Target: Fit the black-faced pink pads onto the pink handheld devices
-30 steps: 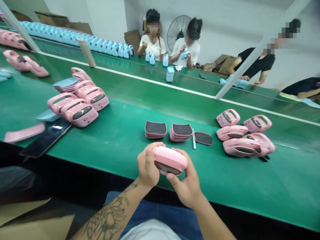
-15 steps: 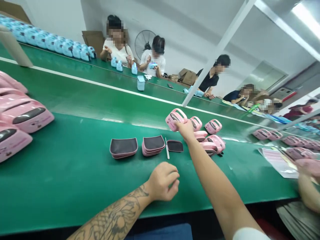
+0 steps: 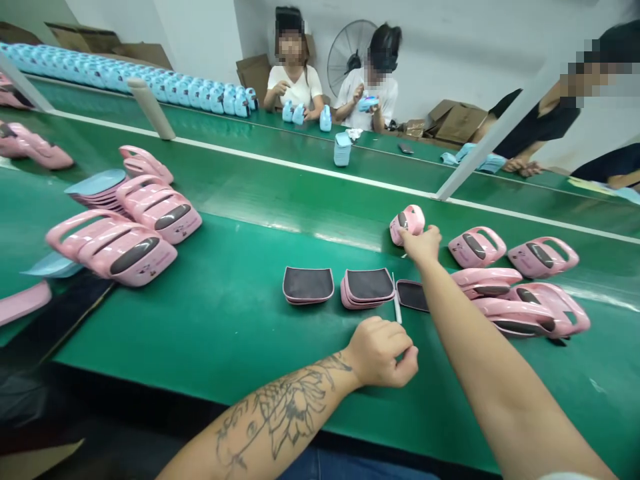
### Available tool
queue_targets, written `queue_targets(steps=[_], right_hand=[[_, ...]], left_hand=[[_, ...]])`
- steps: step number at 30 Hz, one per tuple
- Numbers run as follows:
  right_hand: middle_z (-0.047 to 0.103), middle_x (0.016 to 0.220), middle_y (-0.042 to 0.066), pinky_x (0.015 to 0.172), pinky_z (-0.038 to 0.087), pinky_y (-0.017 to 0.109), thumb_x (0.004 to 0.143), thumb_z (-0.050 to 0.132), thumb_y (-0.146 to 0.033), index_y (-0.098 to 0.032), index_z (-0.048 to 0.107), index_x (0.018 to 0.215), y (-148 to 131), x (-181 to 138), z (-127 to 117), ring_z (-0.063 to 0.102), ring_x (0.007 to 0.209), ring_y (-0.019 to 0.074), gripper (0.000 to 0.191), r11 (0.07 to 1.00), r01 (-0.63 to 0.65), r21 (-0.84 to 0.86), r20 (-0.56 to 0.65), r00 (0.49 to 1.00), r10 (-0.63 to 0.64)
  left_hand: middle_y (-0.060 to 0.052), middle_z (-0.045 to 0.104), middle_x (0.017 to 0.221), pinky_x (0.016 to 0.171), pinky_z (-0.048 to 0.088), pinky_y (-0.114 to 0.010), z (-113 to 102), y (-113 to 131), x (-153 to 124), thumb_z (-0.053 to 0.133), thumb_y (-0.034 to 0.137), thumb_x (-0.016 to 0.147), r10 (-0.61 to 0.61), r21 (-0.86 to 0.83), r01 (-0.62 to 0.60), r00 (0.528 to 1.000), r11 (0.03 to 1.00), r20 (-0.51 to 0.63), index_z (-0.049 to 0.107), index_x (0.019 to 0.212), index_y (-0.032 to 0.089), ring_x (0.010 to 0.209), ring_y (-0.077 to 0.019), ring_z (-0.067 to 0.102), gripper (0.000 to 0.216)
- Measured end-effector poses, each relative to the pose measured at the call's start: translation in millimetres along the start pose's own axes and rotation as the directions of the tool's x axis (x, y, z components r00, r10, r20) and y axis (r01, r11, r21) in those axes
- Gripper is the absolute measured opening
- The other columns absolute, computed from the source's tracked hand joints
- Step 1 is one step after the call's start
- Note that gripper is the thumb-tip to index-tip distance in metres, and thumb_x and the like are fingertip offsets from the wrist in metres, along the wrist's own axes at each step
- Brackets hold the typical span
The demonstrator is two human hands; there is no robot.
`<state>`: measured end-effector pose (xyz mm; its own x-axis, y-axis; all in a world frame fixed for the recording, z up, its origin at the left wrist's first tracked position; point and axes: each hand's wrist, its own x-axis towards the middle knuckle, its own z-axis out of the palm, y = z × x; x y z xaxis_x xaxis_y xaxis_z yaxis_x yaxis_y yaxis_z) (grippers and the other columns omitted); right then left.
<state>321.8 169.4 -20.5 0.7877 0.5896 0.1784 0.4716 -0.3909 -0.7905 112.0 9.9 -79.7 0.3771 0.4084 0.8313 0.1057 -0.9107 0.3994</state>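
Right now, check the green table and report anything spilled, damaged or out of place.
Nothing looks spilled or visibly damaged. One mild oddity: at left, a light-blue piece tops a stack with pink edges, beside a pink case; its color stands out against the pink, though it may belong there.

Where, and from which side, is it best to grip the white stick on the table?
I would pinch the near end of the white stick, coming from the near side: it is slim, a panel stack and a single panel flank it, and this end reaches past them.
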Motion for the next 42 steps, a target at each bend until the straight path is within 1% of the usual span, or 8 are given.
queue_targets(steps=[6, 9, 12, 14, 18, 22, 28, 42], right_hand=[[0.071, 0.115, 0.010, 0.107, 0.049, 0.049, 0.079, 0.070, -0.036, -0.018, 0.070, 0.115, 13, -89, -62, 0.067, 0.109, 0.0275, 0.040, 0.932, 0.257, 0.256, -0.066, 0.967, -0.248], [0.069, 0.096, 0.004, 0.084, 0.058, 0.043, 0.073, 0.072, -0.031, -0.021, 0.070, 0.102, 31, -133, -75, 0.067, 0.085, 0.0216, 0.030, 0.871, 0.197, 0.450, 0.037, 0.970, -0.239], [0.065, 0.091, 0.000, 0.066, 0.056, 0.030, 0.071, 0.076, -0.025, -0.026, 0.068, 0.096, 42, -157, -75, 0.063, 0.073, 0.0148, 0.027, 0.678, -0.039, 0.734, 0.301, 0.914, -0.273], [0.063, 0.092, 0.000, 0.064, 0.056, 0.028, 0.069, 0.078, -0.021, -0.028, 0.068, 0.096, 43, -162, -75, 0.062, 0.074, 0.0139, 0.030, 0.583, -0.155, 0.797, 0.400, 0.859, -0.318], [0.062, 0.093, 0.001, 0.065, 0.057, 0.030, 0.072, 0.079, -0.024, -0.030, 0.069, 0.100, 39, -167, -81, 0.061, 0.076, 0.0154, 0.031, 0.565, -0.173, 0.807, 0.433, 0.824, -0.366], [0.059, 0.093, -0.001, 0.065, 0.055, 0.029, 0.075, 0.081, -0.025, -0.031, 0.068, 0.102, 32, -171, -94, 0.059, 0.074, 0.0145, 0.030, 0.472, -0.167, 0.866, 0.398, 0.802, -0.445], [0.063, 0.089, -0.001, 0.065, 0.055, 0.029, 0.077, 0.085, -0.026, -0.030, 0.068, 0.099, 27, -177, -98, 0.063, 0.072, 0.0144, 0.027, 0.451, -0.268, 0.851, 0.489, 0.718, -0.496], [0.070, 0.091, 0.000, 0.079, 0.061, 0.036, 0.080, 0.084, -0.028, -0.029, 0.069, 0.100, 28, -183, -91, 0.070, 0.079, 0.0175, 0.025, 0.487, -0.185, 0.854, 0.449, 0.735, -0.508]], left_hand=[[-0.001, 0.070, 0.074, 0.059, 0.045, -0.032, 4, 3, 0, 0.059, 0.025, 0.084, -0.043, 0.023, 0.041, 0.998, 0.999, 0.055, 0.061, 0.075, 0.020, 0.065, -0.0133, 0.065, 0.011], [-0.003, 0.072, 0.081, 0.063, 0.052, -0.031, 1, 2, 4, 0.059, 0.025, 0.083, -0.065, 0.021, 0.066, 0.997, 0.998, -0.045, 0.065, 0.084, 0.019, 0.072, -0.0158, 0.068, 0.008], [-0.007, 0.071, 0.089, 0.067, 0.057, -0.031, -7, 1, 9, 0.058, 0.022, 0.082, -0.127, 0.009, 0.130, 0.978, 0.991, -0.164, 0.065, 0.094, 0.018, 0.079, -0.0187, 0.069, 0.014], [-0.008, 0.070, 0.093, 0.067, 0.058, -0.030, -13, 0, 12, 0.057, 0.019, 0.083, -0.161, -0.028, 0.159, 0.962, 0.987, -0.218, 0.065, 0.101, 0.018, 0.081, -0.0190, 0.069, 0.020], [-0.009, 0.068, 0.099, 0.063, 0.056, -0.027, -23, -3, 16, 0.057, 0.014, 0.085, -0.186, -0.083, 0.169, 0.942, 0.982, -0.279, 0.064, 0.109, 0.018, 0.074, -0.0156, 0.065, 0.025], [-0.006, 0.065, 0.097, 0.056, 0.050, -0.025, -26, -5, 17, 0.058, 0.015, 0.086, -0.197, -0.073, 0.184, 0.945, 0.980, -0.259, 0.063, 0.107, 0.017, 0.060, -0.0098, 0.053, 0.022], [-0.005, 0.063, 0.096, 0.053, 0.046, -0.023, -26, -8, 17, 0.060, 0.015, 0.087, -0.219, -0.114, 0.196, 0.946, 0.974, -0.240, 0.063, 0.108, 0.017, 0.058, -0.0077, 0.048, 0.022], [-0.004, 0.059, 0.090, 0.057, 0.046, -0.025, -32, -8, 20, 0.064, 0.022, 0.088, -0.207, -0.091, 0.191, 0.952, 0.977, -0.226, 0.064, 0.103, 0.017, 0.063, -0.0103, 0.049, 0.016]])
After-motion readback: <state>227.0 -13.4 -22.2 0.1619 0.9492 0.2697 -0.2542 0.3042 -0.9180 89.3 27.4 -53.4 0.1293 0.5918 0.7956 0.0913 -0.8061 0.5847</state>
